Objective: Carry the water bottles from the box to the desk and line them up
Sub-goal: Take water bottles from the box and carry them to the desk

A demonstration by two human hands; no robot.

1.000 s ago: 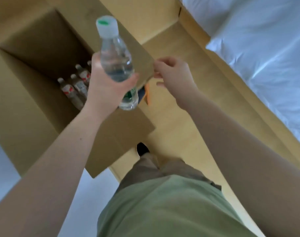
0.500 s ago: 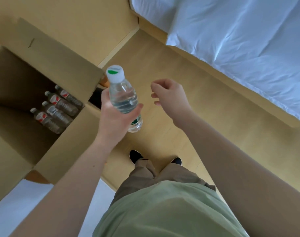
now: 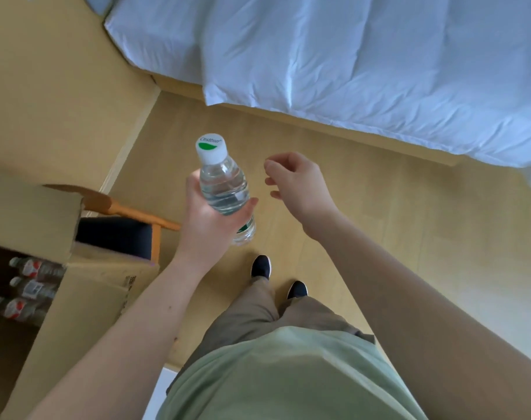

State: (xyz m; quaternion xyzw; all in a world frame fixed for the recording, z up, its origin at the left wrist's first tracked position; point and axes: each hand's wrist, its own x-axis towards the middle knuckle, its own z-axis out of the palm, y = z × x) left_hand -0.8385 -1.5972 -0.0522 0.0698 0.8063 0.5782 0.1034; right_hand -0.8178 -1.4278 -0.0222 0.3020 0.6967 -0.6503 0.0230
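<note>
Above the wooden floor [image 3: 364, 237], between the cardboard box [image 3: 85, 298] and the bed [image 3: 349, 71], the left hand [image 3: 211, 219] holds one clear water bottle [image 3: 225, 192]; the fingers and the thumb are curled around its lower half, over the label, and the white cap with the green mark [image 3: 211, 150] points up and a little away from the person. The right hand [image 3: 297, 183] is just beside the bottle, not touching it; its fingers are loosely bent and it holds nothing. In the box, at the left edge of the view, three more bottles [image 3: 31, 286] with red labels lie on their sides; whether others are under the flap [image 3: 31, 213], I cannot tell. A chair with a dark seat [image 3: 115, 234] stands behind the box.

The step in hand, as I judge it, is the carrying; the desk is not in view, so the person must first turn and find it. To do this well, I think the grip should be firm but not squeezing, because such a thin bottle gives way under pressure; it is better to keep the cap upward, so that the bottle arrives ready to stand. The free right hand could support the base, or it could take a second bottle to save a walk. The feet [image 3: 276, 277] are close to the box and the chair; a careless step there may cause a stumble. At the desk, the bottle should go down on its base, with room beside it for the next ones in the line.
</note>
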